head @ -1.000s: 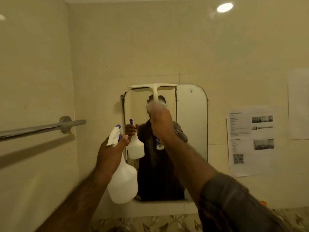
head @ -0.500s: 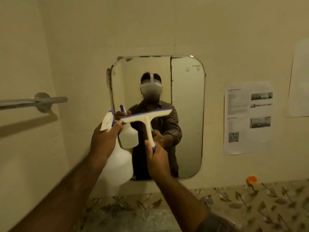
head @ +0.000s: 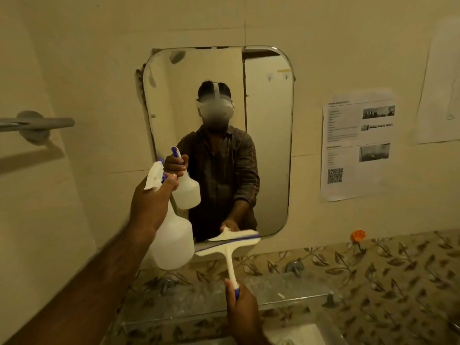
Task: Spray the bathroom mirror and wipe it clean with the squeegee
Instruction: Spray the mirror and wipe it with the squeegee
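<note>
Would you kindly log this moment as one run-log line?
left hand: grips spray bottle | right hand: holds squeegee, blade at bottom edge of mirror | shelf: below

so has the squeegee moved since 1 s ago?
Yes. The squeegee went down the mirror: its blade was at the top edge, now it sits at the bottom edge, held in the right hand.

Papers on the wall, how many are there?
2. The printed sheet hangs right of the mirror; a plainer sheet hangs farther right, cut off by the picture's edge.
</note>
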A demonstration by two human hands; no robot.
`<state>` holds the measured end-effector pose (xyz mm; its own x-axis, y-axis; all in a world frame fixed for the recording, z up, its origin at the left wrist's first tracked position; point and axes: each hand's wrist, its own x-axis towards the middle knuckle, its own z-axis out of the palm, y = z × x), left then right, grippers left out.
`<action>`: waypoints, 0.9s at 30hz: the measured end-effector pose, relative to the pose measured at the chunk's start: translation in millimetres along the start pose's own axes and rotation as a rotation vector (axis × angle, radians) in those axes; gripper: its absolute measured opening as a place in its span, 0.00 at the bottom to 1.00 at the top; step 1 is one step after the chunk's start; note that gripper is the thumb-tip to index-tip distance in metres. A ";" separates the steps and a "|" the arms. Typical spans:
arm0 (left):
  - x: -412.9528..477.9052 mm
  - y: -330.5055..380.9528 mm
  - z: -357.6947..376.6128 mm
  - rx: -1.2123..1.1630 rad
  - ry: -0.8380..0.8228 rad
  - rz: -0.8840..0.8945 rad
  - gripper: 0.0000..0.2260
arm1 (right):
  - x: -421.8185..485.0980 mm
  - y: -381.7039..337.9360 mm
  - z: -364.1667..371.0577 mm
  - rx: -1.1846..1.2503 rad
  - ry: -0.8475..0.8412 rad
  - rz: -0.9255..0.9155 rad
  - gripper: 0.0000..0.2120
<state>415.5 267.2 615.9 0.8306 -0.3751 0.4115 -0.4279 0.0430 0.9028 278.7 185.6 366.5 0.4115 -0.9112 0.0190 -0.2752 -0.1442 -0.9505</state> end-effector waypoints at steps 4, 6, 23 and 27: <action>-6.2 3.1 4.2 -0.029 -0.023 0.024 0.14 | -6.5 -67.6 -41.4 0.086 -0.028 -0.140 0.17; -4.2 11.4 9.3 -0.058 -0.022 0.012 0.09 | 3.1 -133.6 -72.2 0.241 -0.043 -0.345 0.17; 11.6 32.7 29.2 -0.077 -0.016 0.056 0.24 | 112.0 -257.1 -141.0 0.321 0.084 -0.627 0.23; 8.4 24.0 37.1 -0.062 -0.052 0.024 0.21 | 105.8 -173.7 -116.0 0.181 0.128 -0.517 0.22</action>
<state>398.9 230.7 636.4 0.8000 -0.4209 0.4276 -0.4232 0.1094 0.8994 269.3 69.4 569.6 0.3413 -0.7806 0.5236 0.0927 -0.5264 -0.8452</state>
